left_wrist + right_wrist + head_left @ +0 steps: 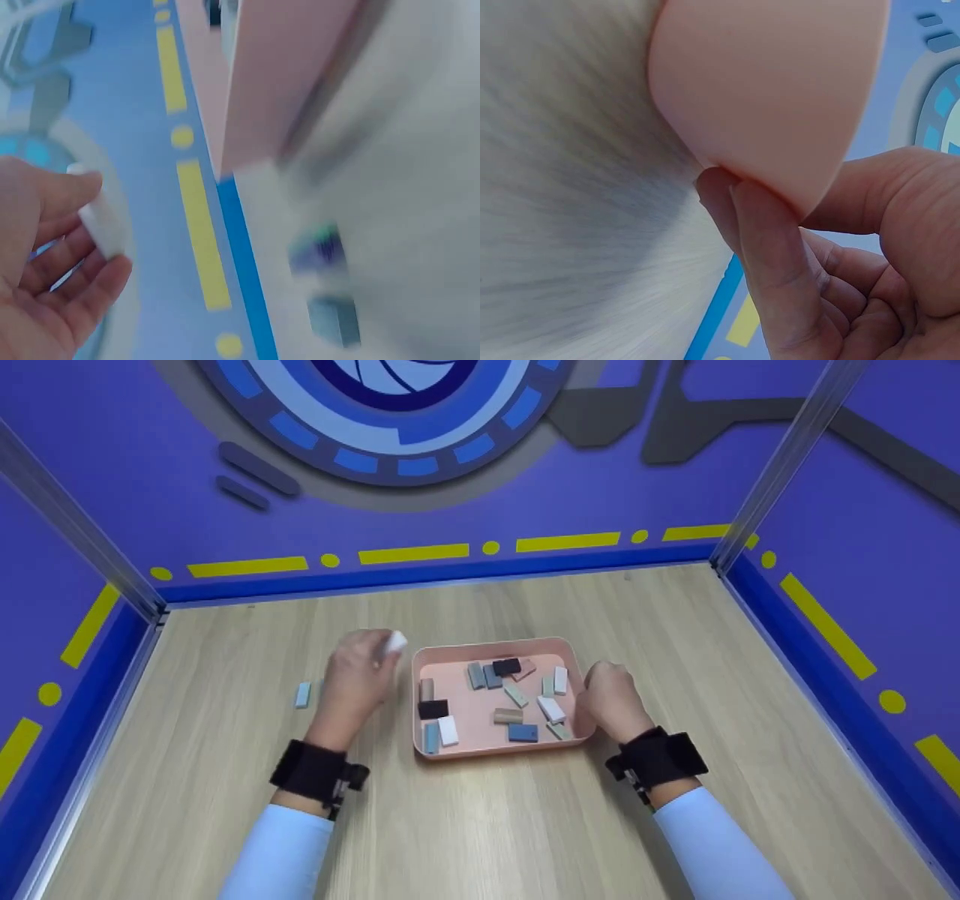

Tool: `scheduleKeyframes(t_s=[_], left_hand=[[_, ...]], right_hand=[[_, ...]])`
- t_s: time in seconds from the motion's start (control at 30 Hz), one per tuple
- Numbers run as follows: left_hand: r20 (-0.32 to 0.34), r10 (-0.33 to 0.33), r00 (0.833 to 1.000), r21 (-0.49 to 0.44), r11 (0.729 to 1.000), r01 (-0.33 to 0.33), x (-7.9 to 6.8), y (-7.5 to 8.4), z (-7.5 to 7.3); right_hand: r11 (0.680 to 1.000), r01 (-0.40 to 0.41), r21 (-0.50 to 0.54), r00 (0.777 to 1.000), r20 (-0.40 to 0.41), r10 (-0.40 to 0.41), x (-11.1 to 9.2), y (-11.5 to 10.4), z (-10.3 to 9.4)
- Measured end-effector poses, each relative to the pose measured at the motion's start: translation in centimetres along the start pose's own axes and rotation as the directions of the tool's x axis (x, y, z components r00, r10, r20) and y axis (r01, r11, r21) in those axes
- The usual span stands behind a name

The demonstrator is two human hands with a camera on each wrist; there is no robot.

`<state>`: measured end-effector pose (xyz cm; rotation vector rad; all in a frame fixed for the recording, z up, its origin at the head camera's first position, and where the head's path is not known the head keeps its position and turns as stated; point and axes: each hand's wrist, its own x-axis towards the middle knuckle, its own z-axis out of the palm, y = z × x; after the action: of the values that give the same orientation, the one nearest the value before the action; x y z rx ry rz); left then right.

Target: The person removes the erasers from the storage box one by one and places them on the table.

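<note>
My left hand [352, 679] is raised just left of the tray and pinches a small white block [105, 221] between thumb and fingers. With thumb and fingers, my right hand [615, 701] grips the right wall of a shallow pink tray [472, 731]; in the right wrist view, fingertips press the outside of the tray wall [772, 90]. Several small rectangular blocks lie scattered in the tray: a blue one [523, 733], a tan one [508, 716], a black one [433, 709], a white one [551, 709], plus grey and pale green ones.
A light blue block [302, 695] lies on the wooden table [480, 825] left of my left hand. Beside it is another small block [319, 250], blurred in the left wrist view and mostly hidden from the head view. Purple panels [420, 529] enclose the table's back and sides.
</note>
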<state>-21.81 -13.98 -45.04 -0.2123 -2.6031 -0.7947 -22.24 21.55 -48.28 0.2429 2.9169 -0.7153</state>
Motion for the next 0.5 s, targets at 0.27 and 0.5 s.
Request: scheduleKeyframes(t_s=[0.27, 0.5], left_hand=[[-0.179, -0.263, 0.948, -0.054, 0.965, 0.257, -0.2, -5.3, -2.7], [-0.177, -0.455, 0.873, -0.039, 0.889, 0.455, -1.7, -9.5, -3.5]], right_hand=[[0.999, -0.049, 0.008, 0.998, 0.045, 0.048, -0.1, -0.3, -0.1], [0.994, -0.104, 0.011, 0.991, 0.086, 0.103, -0.1, -0.4, -0.2]])
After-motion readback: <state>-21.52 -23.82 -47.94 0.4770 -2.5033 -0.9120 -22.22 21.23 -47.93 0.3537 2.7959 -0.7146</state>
